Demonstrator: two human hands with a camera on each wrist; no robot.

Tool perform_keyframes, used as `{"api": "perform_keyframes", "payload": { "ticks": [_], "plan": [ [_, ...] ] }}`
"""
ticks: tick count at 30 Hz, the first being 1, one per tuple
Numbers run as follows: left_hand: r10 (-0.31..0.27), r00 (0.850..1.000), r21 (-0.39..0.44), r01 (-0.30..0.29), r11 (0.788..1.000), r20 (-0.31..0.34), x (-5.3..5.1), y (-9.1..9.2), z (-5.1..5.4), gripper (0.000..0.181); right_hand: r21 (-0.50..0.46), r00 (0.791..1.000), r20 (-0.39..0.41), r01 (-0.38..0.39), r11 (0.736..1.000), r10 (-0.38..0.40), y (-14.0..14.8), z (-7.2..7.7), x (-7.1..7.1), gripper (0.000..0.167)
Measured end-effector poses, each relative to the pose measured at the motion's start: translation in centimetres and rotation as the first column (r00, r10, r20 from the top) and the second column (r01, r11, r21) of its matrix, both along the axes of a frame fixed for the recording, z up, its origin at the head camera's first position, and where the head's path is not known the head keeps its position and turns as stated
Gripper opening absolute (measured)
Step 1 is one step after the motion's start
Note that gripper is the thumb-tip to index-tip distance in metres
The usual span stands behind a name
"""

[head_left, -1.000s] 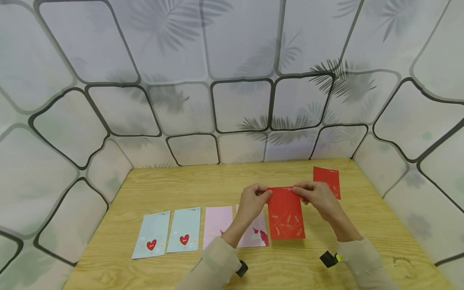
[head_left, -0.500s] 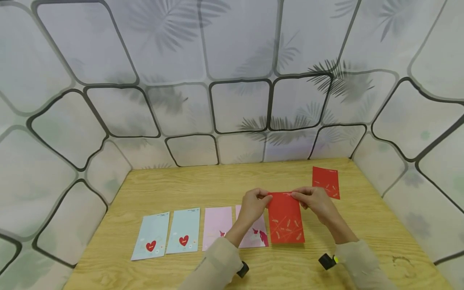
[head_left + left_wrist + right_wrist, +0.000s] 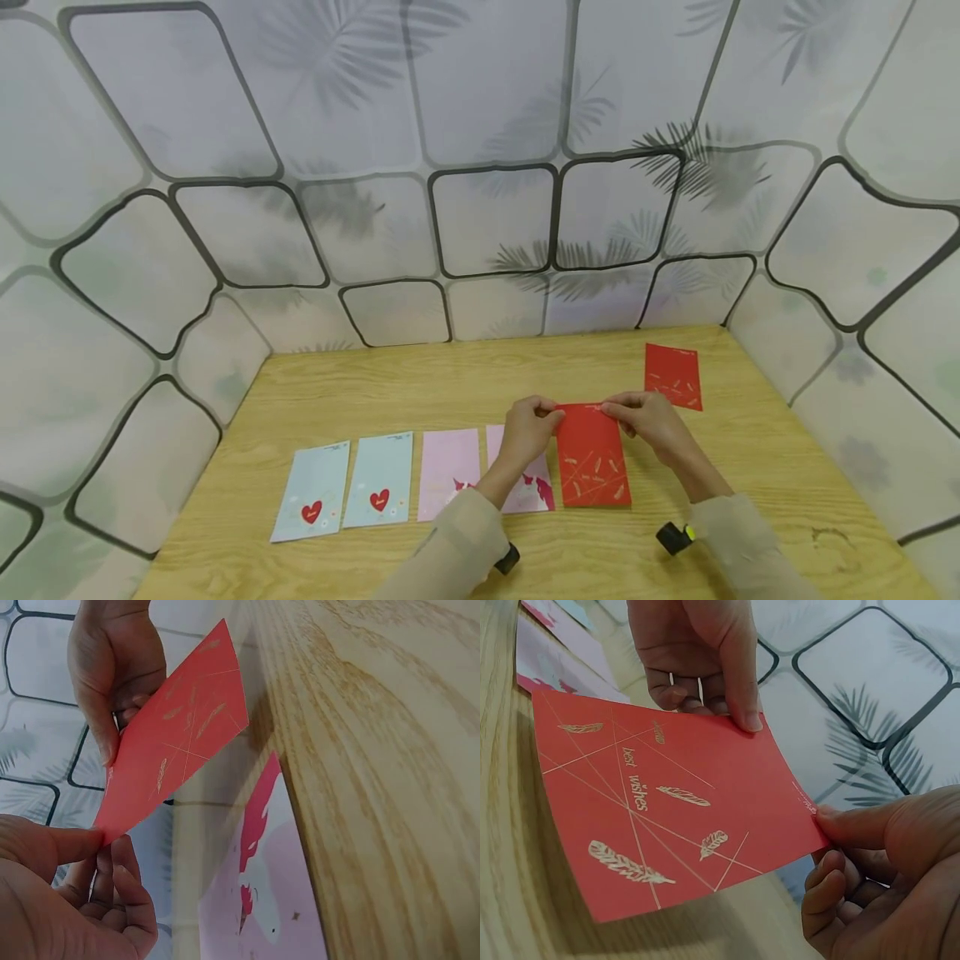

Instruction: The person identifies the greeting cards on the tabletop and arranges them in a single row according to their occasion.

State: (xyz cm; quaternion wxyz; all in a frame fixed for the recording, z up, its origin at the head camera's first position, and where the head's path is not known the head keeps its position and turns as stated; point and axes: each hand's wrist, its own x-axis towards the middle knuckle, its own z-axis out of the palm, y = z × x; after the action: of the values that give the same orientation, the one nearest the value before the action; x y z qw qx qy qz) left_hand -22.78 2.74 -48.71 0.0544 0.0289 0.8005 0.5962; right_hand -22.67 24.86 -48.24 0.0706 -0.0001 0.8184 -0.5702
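Both hands pinch the top corners of a red card [image 3: 592, 458] with gold feathers, lines and the words "best wishes". My left hand [image 3: 528, 429] has thumb and fingertips on its top left corner; my right hand [image 3: 654, 423] pinches the top right one. In the left wrist view the red card [image 3: 176, 724] is tilted, its upper end raised off the wooden table [image 3: 405, 750]. Just left of it lies a pink card [image 3: 534, 487] with a unicorn, partly hidden by the left arm. In the right wrist view the card [image 3: 652, 802] bows slightly between the hands.
Left of the pink unicorn card, a second pink card [image 3: 448, 467] and two pale blue heart cards [image 3: 380, 471] lie in a row. Another red card [image 3: 672, 371] lies at the back right, beyond the right hand. Patterned fabric walls [image 3: 495, 221] enclose the table's back and sides.
Both hands have moved slightly down and toward the near side with the red card, whose lower edge now sits lower, beside the pink card. The grip on its corners is the same.
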Motion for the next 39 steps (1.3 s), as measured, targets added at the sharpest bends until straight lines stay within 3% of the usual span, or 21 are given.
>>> {"api": "perform_keyframes", "payload": {
  "ticks": [8,14,22,31,39],
  "plan": [
    [0.026,1.0,-0.083,-0.026,0.996,0.005,0.0,0.3,-0.5,0.007,0.015,1.0,0.004,0.015,1.0,-0.016,0.1,-1.2,-0.3,0.03],
    [0.046,0.999,-0.195,-0.045,0.98,0.001,0.0,0.7,-0.8,0.008,0.043,0.999,-0.005,0.042,0.998,-0.042,0.0,-2.0,-0.5,0.027],
    [0.081,0.996,-0.363,-0.087,0.928,-0.031,-0.1,1.0,-1.1,0.009,0.175,0.997,-0.053,0.059,0.983,-0.05,-0.2,-2.7,-0.6,0.025],
    [0.049,0.991,-0.476,-0.103,0.873,-0.125,-0.2,1.0,-1.4,0.009,0.255,0.995,-0.095,0.06,0.965,-0.037,-0.2,-3.4,-0.6,0.022],
    [0.037,0.986,-0.532,-0.119,0.838,-0.163,-0.4,1.0,-1.8,0.007,0.294,0.995,-0.102,0.036,0.955,-0.006,-0.3,-3.6,-0.7,0.023]
  ]
}}
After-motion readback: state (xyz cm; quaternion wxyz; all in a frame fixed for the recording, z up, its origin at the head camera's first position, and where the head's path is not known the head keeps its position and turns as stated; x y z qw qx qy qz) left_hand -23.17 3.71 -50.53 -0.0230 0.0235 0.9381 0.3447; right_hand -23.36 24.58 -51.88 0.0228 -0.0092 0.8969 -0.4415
